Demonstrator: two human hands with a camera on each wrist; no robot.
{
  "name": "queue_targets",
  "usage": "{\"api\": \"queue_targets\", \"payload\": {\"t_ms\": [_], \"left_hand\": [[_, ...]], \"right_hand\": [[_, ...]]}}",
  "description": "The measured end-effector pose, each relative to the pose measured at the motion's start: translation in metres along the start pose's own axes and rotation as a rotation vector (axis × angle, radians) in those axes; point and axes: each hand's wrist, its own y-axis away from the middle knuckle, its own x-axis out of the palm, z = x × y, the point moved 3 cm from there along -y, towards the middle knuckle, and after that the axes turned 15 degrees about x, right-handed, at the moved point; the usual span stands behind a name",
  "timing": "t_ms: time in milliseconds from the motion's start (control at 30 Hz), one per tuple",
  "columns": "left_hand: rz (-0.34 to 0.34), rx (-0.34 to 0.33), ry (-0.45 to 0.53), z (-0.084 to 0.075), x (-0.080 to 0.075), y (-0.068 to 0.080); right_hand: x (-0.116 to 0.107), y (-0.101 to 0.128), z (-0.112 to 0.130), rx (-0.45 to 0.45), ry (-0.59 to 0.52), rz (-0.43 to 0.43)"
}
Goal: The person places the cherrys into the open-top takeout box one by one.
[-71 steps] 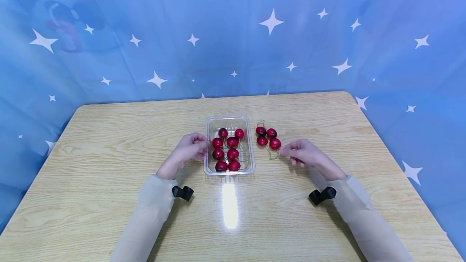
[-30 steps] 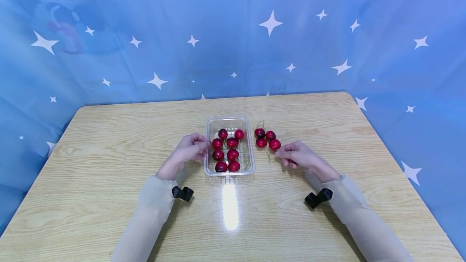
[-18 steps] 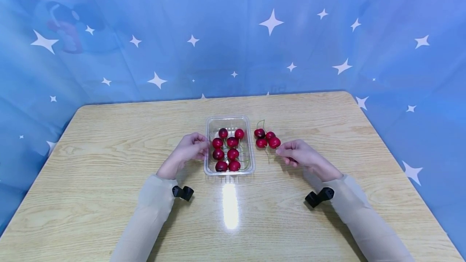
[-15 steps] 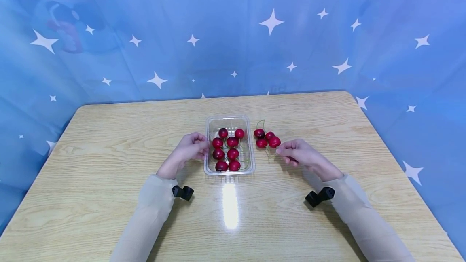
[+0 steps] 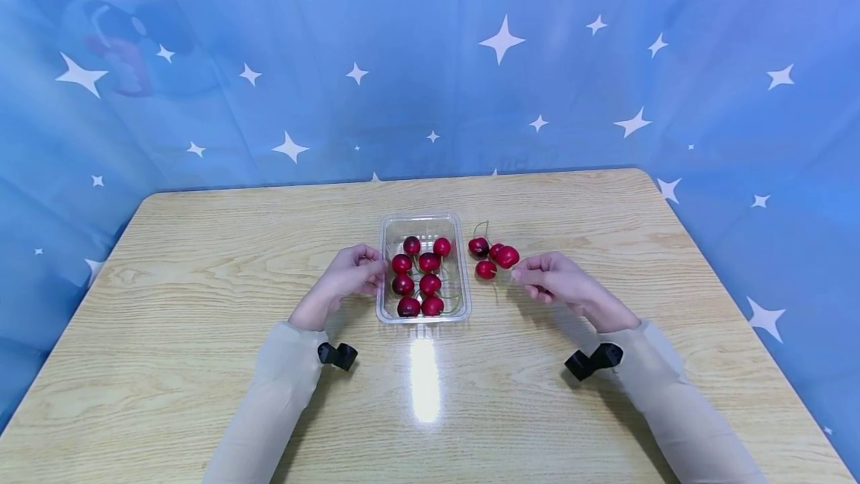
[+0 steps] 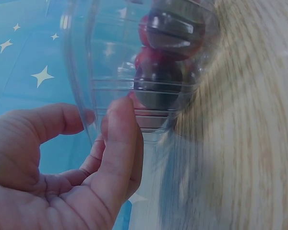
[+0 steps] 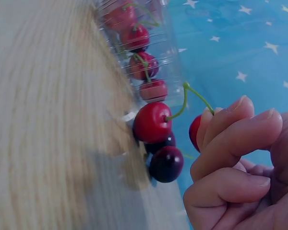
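Observation:
A clear plastic tray (image 5: 459, 275) sits mid-table and holds several red cherries (image 5: 430, 284). My left hand (image 5: 376, 270) holds the tray's left wall; in the left wrist view its thumb (image 6: 121, 139) and forefinger pinch the tray (image 6: 110, 52) at the rim. Right of the tray lie several loose cherries (image 5: 478, 247) on the table. My right hand (image 5: 521, 275) pinches the green stem of one red cherry (image 5: 508, 255). In the right wrist view that cherry (image 7: 152, 122) hangs from the stem beside a dark cherry (image 7: 166, 164), with another partly hidden behind my fingers (image 7: 230, 129).
The wooden table (image 5: 201, 260) has rounded corners. A blue star-print cloth (image 5: 430, 58) hangs behind and around it. A black wrist camera mount sits on each sleeve (image 5: 337, 355).
My right hand crept left to the loose cherries, took a stem, and the nearest cherry has risen slightly. The cherry below it shifted a little. My left hand has stayed on the tray.

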Motion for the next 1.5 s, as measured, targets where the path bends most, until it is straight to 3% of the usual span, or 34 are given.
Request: {"api": "queue_targets", "payload": {"t_ms": [767, 1500], "left_hand": [[0.006, 0.012, 0.008, -0.001, 0.000, 0.001], [-0.001, 0.000, -0.002, -0.003, 0.001, 0.003]], "right_hand": [[0.001, 0.012, 0.027, -0.061, 0.000, 0.003], [0.021, 0.010, 0.056, -0.123, -0.023, 0.024]]}}
